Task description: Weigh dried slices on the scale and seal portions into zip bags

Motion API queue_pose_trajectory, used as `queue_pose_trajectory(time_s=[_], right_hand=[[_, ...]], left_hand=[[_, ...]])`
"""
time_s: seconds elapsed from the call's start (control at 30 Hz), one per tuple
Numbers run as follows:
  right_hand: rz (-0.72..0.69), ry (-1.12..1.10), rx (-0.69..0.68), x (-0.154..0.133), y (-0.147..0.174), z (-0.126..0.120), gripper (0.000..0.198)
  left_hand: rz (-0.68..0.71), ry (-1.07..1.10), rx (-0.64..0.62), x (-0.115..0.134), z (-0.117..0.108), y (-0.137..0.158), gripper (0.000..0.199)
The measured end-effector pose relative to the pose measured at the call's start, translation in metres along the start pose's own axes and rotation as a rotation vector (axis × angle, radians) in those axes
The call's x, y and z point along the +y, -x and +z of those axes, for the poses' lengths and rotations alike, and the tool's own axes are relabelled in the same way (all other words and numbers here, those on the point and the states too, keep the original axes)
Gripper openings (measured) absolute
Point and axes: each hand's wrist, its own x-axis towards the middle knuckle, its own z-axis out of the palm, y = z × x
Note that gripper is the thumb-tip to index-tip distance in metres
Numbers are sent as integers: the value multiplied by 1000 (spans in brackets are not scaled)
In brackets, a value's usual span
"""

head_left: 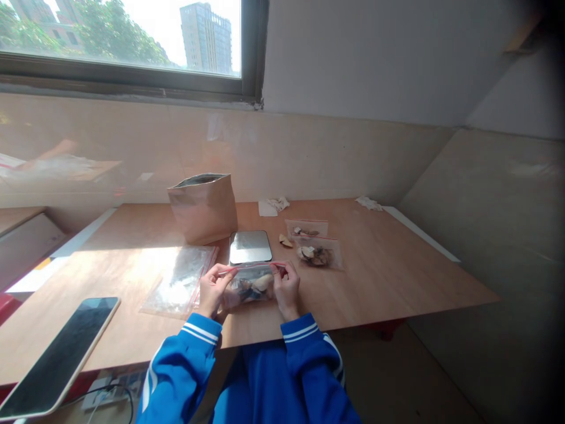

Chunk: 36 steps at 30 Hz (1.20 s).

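Note:
A clear zip bag (249,288) with a red-edged top hangs between my hands near the table's front edge, with dark and pale dried slices inside. My left hand (214,288) pinches the left end of its zip strip, and my right hand (286,288) pinches the right end. Just behind the bag lies a flat scale (251,247) with a silver top. Two more zip bags, a nearer one (320,254) and a farther one (306,228), hold similar pieces to the right. One loose dried slice (285,241) rests beside them.
A brown paper pouch (205,209) stands open-topped behind the scale. Flat clear bags (180,280) lie to the left, and a phone (62,356) is at the near left. Crumpled tissues (278,204) sit by the wall; another tissue (369,204) lies at the back right.

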Motion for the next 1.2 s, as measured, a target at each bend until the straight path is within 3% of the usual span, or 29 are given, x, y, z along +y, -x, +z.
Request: queue_pose_trajectory(time_s=[0.2, 0.3, 0.5, 0.73, 1.2], right_hand=[[94, -134, -6, -5, 0, -1, 28], [106, -167, -9, -5, 0, -1, 28], [142, -256, -101, 2, 1, 0, 33], [156, -169, -104, 12, 1, 3, 30], [127, -148, -105, -2, -3, 1, 26]], left_hand=[[-51, 11, -85, 14, 2, 4, 37], [-74, 34, -61, 17, 2, 4, 42], [6, -31, -36, 11, 2, 1, 32], [11, -18, -51, 9, 1, 1, 28], [39, -78, 57, 10, 2, 2, 30]])
